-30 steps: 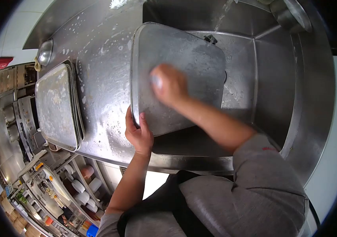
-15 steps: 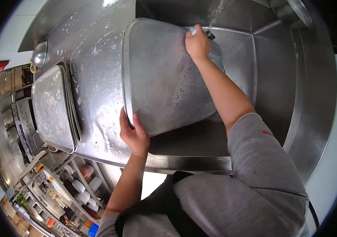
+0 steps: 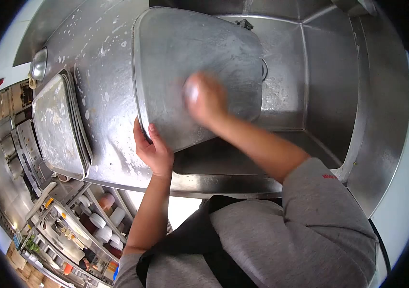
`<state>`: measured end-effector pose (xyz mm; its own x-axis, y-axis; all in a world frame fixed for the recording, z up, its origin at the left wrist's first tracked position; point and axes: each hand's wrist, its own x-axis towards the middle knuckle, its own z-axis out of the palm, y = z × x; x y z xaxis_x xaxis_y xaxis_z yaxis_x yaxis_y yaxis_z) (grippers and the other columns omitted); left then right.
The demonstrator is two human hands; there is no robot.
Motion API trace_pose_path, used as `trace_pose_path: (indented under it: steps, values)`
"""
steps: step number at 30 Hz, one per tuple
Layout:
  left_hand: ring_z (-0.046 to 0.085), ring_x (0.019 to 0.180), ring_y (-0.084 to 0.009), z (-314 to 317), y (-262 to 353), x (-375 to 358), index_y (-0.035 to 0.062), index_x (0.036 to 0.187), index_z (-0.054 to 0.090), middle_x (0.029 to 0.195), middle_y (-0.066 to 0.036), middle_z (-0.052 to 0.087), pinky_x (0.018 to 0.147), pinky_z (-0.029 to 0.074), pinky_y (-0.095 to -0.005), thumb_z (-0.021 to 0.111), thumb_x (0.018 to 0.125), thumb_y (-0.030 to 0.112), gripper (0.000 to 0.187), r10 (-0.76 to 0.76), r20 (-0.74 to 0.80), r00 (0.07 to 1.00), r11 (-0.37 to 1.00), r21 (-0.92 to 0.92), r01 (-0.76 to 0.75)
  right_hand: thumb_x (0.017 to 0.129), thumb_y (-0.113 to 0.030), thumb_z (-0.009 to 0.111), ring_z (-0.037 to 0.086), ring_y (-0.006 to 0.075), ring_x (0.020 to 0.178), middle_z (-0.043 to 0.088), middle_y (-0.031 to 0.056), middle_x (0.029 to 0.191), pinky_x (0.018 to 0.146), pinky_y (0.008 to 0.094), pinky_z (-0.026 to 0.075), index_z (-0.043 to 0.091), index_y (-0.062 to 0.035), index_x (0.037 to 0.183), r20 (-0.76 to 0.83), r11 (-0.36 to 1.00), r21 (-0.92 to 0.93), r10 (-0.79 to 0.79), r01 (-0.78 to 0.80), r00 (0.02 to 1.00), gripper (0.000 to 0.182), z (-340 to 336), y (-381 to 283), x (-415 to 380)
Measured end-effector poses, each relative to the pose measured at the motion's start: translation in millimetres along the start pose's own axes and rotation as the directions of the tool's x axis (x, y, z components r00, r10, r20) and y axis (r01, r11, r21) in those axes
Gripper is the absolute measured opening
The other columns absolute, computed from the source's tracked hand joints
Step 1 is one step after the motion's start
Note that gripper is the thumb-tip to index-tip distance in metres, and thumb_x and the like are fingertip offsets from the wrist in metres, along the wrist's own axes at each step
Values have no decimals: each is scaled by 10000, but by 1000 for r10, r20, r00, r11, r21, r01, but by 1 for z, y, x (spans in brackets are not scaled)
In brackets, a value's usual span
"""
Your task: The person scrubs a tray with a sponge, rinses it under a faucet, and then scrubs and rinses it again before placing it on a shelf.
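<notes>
A large grey metal baking tray (image 3: 175, 53) leans over the sink, its flat face toward me. My left hand (image 3: 154, 151) grips the tray's lower left edge, thumb on the near face and fingers round the rim. Against the middle of that face is my right hand (image 3: 207, 98), closed and smeared by motion. Something pale shows at its fingers, too blurred to name. A stack of several similar trays (image 3: 58, 127) stands on the wet metal counter at the left.
The steel sink (image 3: 329, 81) lies under and to the right of the tray. A metal bowl (image 3: 39, 64) sits on the counter at the far left. Below left, a shelf rack holds white dishes (image 3: 103, 234). The sink's front rim (image 3: 223, 184) runs close to my body.
My right hand has gone from the tray's upper right edge down and left to its middle. The tray and my left hand appear slightly higher and further left in view.
</notes>
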<state>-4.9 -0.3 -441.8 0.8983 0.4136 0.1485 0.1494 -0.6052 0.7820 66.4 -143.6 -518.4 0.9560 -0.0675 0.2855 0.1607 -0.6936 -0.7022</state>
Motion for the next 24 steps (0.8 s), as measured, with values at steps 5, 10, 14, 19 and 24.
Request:
trace_pose_path:
  steps: [5, 10, 14, 19, 24]
  values:
    - [613, 924, -201, -2, 9, 0, -90, 1268, 510, 1054, -167, 662, 846, 484, -312, 515, 1006, 223, 409, -25, 12, 1000, 1000, 8, 25, 823, -68, 598, 605, 378, 851, 636, 156, 943, 742, 452, 497, 590, -76, 992, 188, 999, -2, -47, 48, 981, 169, -23, 98, -39]
    - [600, 937, -195, -8, 8, 0, -84, 1262, 511, 1071, -168, 650, 842, 477, -313, 404, 1037, 239, 409, -13, 3, 1000, 996, 85, 12, 760, -78, 681, 579, 365, 810, 620, 130, 917, 724, 466, 442, 580, -82, 976, 36, 986, 149, 76, -81, 996, 238, -13, 38, -52]
    - [543, 1046, -185, -9, -6, 2, -86, 1274, 496, 1156, -143, 595, 935, 415, -294, 337, 1047, 234, 424, -44, 49, 998, 968, -245, 55, 638, -165, 744, 537, 253, 830, 607, -11, 924, 725, 407, 394, 599, -185, 891, -60, 764, 398, -531, 508, 845, 293, -13, -63, -5]
    - [533, 1048, -172, -11, -3, 2, -80, 1263, 503, 1137, -134, 589, 931, 405, -277, 314, 1005, 140, 388, -94, 75, 993, 933, -341, 114, 701, -241, 719, 536, 223, 846, 579, -56, 919, 717, 404, 426, 619, -210, 837, 10, 855, 200, -491, 479, 871, 172, -19, -52, -10]
    - [545, 1022, -170, -13, -6, 2, -81, 1254, 517, 1131, -130, 598, 906, 419, -273, 320, 979, 117, 392, -113, 76, 991, 936, -328, 132, 701, -205, 705, 531, 213, 786, 582, -58, 867, 702, 381, 429, 622, -198, 823, 12, 786, 287, -575, 548, 818, 147, -10, -43, 19]
